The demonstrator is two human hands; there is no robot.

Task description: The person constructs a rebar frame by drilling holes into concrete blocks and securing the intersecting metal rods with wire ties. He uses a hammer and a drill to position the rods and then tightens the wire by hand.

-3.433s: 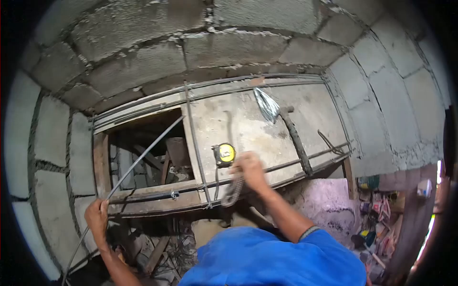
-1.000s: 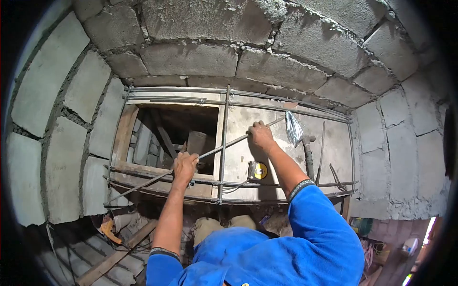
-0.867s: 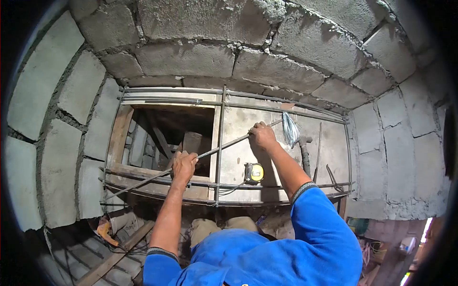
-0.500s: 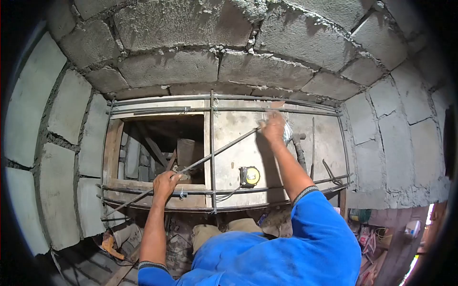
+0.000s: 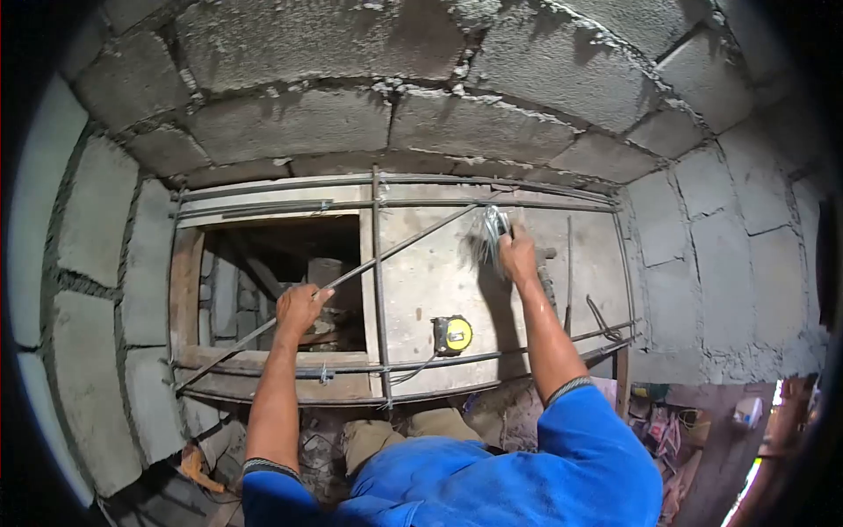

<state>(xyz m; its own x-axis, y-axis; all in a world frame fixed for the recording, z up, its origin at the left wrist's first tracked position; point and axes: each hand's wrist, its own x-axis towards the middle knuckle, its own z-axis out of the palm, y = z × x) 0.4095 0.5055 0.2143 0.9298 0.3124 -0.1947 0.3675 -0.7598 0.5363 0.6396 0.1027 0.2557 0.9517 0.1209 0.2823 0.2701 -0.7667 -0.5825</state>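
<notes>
A thin steel rebar point(image 5: 416, 235) slants over the frame of bars, from the lower left up toward the back bars. My left hand point(image 5: 300, 312) is closed around it above the square opening. My right hand point(image 5: 518, 253) is closed on a bundle of silvery tie wire point(image 5: 496, 227), whose loose ends are smeared by motion. It hangs over the pale board point(image 5: 421, 290), near the upper end of the rebar. Tied steel bars point(image 5: 281, 209) run along the back, with a crossbar point(image 5: 379, 290) between back and front.
On the board lies a yellow and black tape measure point(image 5: 454, 335). A bent bar point(image 5: 601, 316) and a straight rod point(image 5: 569, 263) are farther right. The board has a wood-framed opening point(image 5: 263, 356). Concrete block walls point(image 5: 299, 123) enclose three sides. An orange tool point(image 5: 200, 470) is at lower left.
The far end of the rebar has moved up to the back bars. My right hand has drawn back from there, now with the tie wire bundle lifted in it. My left hand still grips the rebar.
</notes>
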